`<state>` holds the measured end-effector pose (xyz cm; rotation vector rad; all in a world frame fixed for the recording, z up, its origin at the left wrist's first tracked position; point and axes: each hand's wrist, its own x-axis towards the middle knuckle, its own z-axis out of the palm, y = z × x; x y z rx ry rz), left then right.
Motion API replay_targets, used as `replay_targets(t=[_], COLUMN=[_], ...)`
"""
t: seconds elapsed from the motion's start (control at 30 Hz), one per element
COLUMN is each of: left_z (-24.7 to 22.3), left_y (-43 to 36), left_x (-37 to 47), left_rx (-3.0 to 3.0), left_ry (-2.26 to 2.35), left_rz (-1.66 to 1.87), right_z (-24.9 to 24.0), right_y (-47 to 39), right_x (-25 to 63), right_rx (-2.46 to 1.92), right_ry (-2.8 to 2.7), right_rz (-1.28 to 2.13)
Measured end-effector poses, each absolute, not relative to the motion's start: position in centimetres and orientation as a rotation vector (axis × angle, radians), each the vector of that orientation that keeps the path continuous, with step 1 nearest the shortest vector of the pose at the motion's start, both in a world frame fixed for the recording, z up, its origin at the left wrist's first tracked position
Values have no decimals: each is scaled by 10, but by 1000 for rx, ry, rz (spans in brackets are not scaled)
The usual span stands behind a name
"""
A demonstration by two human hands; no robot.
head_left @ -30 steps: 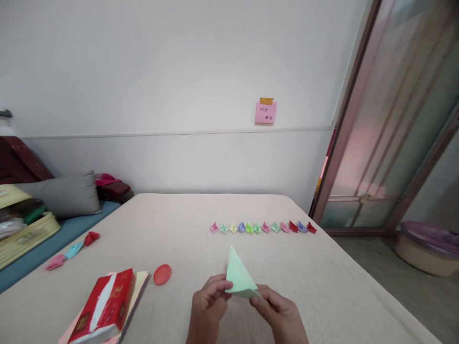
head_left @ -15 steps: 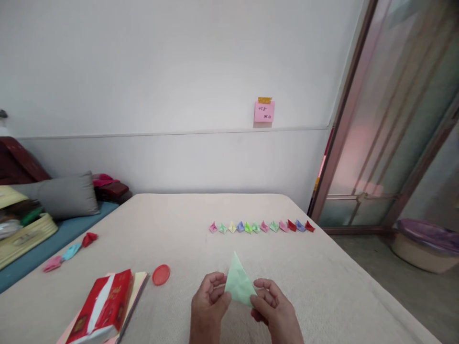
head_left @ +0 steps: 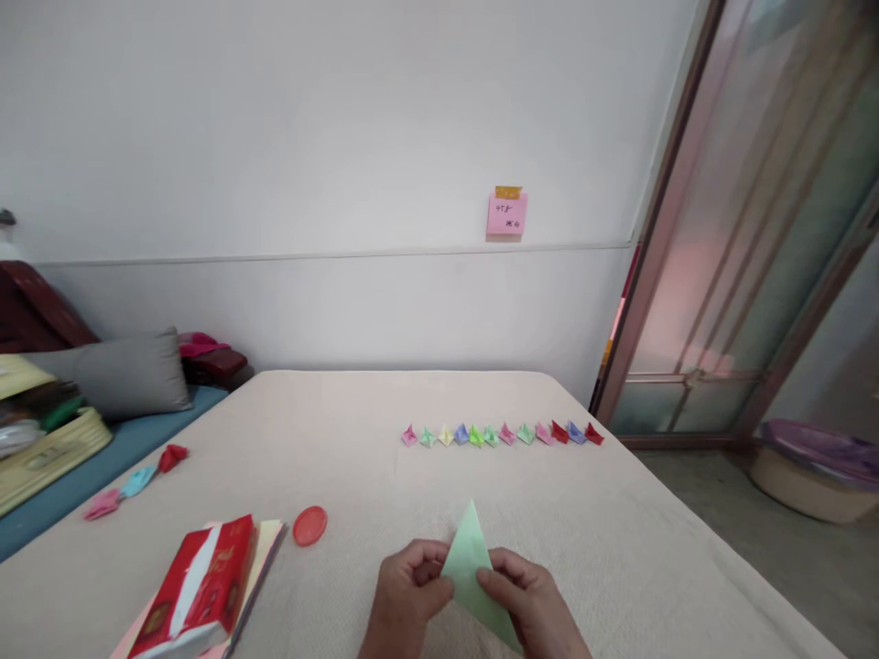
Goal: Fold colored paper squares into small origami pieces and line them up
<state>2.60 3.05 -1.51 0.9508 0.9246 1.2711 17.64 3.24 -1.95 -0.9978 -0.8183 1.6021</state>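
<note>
A folded sheet of pale green paper [head_left: 471, 549], pointed at the top, is held above the near part of the table between both hands. My left hand [head_left: 410, 595] pinches its left edge, thumb in front and fingers behind. On the right side, my right hand [head_left: 526, 599] presses its thumb onto the front of the paper, its other fingers mostly hidden behind. The lower corner of the paper reaches down along the right palm. Beyond the hands, a row of small folded paper pieces [head_left: 476, 436] in several colours lies across the cloth.
The table [head_left: 330, 439] has a pale cloth. At left lie a red tissue pack [head_left: 199, 586] on some paper sheets, a red round disc [head_left: 309, 526] and three folded paper pieces [head_left: 138, 480]. A pink note [head_left: 506, 214] is taped to the wall; a covered basin [head_left: 817, 471] stands right.
The green paper has turned and shifted right and slightly down, its lower corner now stretching further toward me. My right thumb has moved onto its front face; the left hand has followed rightward.
</note>
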Motion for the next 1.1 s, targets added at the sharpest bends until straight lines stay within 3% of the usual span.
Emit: replay_targets(t=[0.53, 0.77, 1.1], left_z=[-21, -8, 3], left_y=[31, 29, 25], left_x=[20, 16, 19], left_rx=[1181, 1049, 1101], left_ry=[1153, 914, 1110], left_rz=[1012, 1139, 1162], right_z=[-24, -18, -18], right_y=[36, 30, 28], right_x=[178, 173, 167], right_rx=[-1140, -1284, -1284], right_ry=[-1040, -1259, -1316], right_rz=[1458, 1394, 1402])
